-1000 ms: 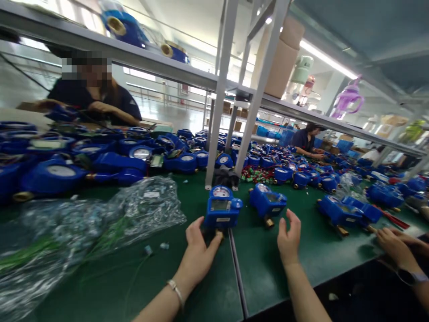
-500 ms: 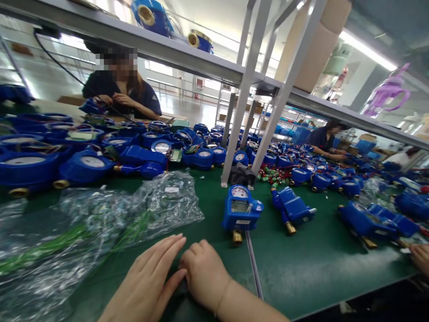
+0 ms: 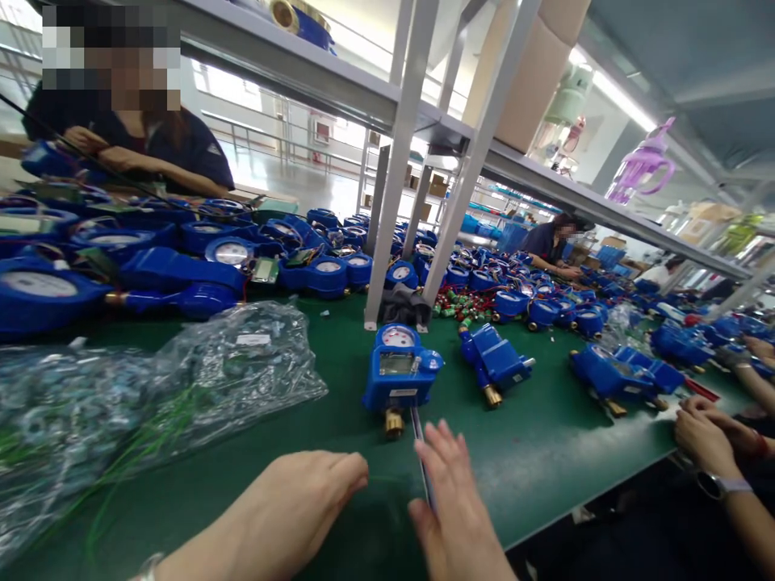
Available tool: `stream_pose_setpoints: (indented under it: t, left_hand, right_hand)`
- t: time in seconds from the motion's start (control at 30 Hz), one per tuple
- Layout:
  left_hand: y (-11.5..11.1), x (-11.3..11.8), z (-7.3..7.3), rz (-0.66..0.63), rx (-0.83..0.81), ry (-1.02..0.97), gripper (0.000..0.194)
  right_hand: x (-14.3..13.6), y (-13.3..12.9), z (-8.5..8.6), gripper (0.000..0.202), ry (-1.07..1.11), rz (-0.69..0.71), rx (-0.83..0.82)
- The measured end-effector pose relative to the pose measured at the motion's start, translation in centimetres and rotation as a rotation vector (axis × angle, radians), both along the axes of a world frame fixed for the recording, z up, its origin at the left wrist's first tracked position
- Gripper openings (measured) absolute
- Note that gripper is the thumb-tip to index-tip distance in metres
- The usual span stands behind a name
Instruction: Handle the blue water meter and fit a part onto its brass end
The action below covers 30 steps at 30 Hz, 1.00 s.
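With the left hand [image 3: 308, 492] lying loosely curled and the right hand [image 3: 451, 500] lying flat, both grips empty on the green surface [image 3: 545, 460], the blue meter [image 3: 400, 375] is sitting just beyond, wanting a square two-sided grasp.

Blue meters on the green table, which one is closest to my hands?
The upright blue meter straight ahead, dial and display facing you, brass fitting pointing at your right hand. The tilted meter lies farther right, and the others farther back.
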<state>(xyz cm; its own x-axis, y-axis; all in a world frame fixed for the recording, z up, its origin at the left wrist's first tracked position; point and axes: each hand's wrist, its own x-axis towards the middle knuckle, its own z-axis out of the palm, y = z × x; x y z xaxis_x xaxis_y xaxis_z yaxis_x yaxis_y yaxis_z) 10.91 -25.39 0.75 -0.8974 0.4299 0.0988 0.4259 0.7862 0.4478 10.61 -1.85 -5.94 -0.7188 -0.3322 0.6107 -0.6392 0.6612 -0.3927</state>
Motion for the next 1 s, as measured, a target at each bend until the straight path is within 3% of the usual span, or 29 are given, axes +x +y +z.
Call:
stream_pose_setpoints:
  t: [0.07,0.13,0.23,0.3,0.37,0.43,0.57,0.67,0.83,1.0]
  left_hand:
    - [2.0,0.3,0.4,-0.085,-0.080,-0.019,0.023]
    - [2.5,-0.6,0.8,-0.102,-0.038,-0.049,0.024]
    - [1.0,-4.7,1.1,0.096,0.289,0.034,0.028]
    - [-0.1,-8.5,0.8,0.257,0.378,0.115,0.044]
    - [-0.1,-11.5,-0.1,0.307,0.423,0.102,0.055]
    - [1.1,-13.1,-1.3,0.300,0.452,0.045,0.059]
    - [5.2,-13.1,-2.8,0.243,0.452,-0.016,0.058]
    - [7.2,-12.8,-2.3,0.209,0.442,-0.012,0.051]
    - [7.0,-13.0,-1.1,0.170,0.533,-0.079,0.045]
    - [5.7,-12.5,-3.1,0.360,0.691,-0.209,0.050]
  right_hand:
    - [1.0,-2.1,-0.2,0.031,-0.131,0.113,-0.202]
    - [1.4,-3.1,-0.5,0.018,-0.207,0.077,-0.352]
    - [1.0,-2.4,-0.8,0.020,-0.200,-0.078,-0.389]
    - [0.6,-1.1,-0.7,0.021,-0.206,-0.116,-0.394]
    - [0.6,0.0,-0.4,0.022,-0.198,-0.129,-0.412]
    - [0.7,0.8,-0.3,0.024,-0.166,-0.161,-0.443]
    - [0.8,2.0,-0.3,0.023,-0.124,-0.183,-0.427]
    - [0.4,2.8,0.1,0.022,-0.141,-0.210,-0.420]
    - [-1.1,3.7,1.9,0.018,-0.109,-0.278,-0.440]
    - [-3.6,2.5,5.2,0.019,0.043,-0.233,-0.221]
